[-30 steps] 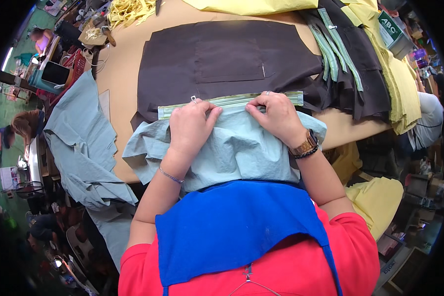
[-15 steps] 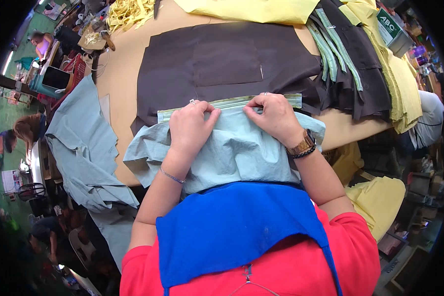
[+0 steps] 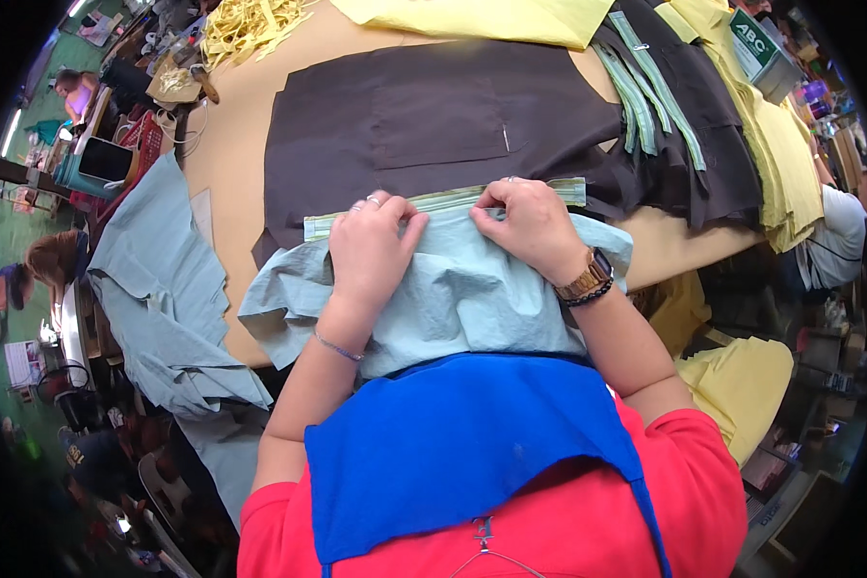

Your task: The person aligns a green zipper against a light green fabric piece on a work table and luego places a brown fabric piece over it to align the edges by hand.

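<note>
While pinching pale green zipper strip [image 3: 443,202] with both hands, have it crosswise on near part of dark brown cloth [image 3: 337,125], toward near edge of bench [image 3: 236,125]. With left hand [image 3: 368,249], holding thumb and bent fingers together on strip, left of its middle. With right hand [image 3: 535,226], pinching strip between thumb and forefinger, right of its middle. Both strip ends exposed beyond the hands. Can't tell how many layers in each pinch.

Have light blue cloth [image 3: 462,299] bunched below both hands, top edge against strip, covering middle of bench's near edge, down to blue apron [image 3: 472,443]. Wearing thin bracelet [image 3: 337,348] on left wrist, watch [image 3: 580,284] plus dark beads [image 3: 588,299] on right.

Have brown cloth mostly flat across middle of bench, square pocket patch [image 3: 438,120] on it. Toward right edge: dark cloth pile [image 3: 727,120], more zipper strips [image 3: 657,89] on top. Over right edge: yellow cloth stack [image 3: 785,164]. At far edge: yellow sheet [image 3: 472,17]. At far left corner: yellow scraps [image 3: 250,29], heaped. Over left edge: grey-blue cloth [image 3: 159,260], hanging down. Can see red basket [image 3: 144,144] just beside left edge.
</note>
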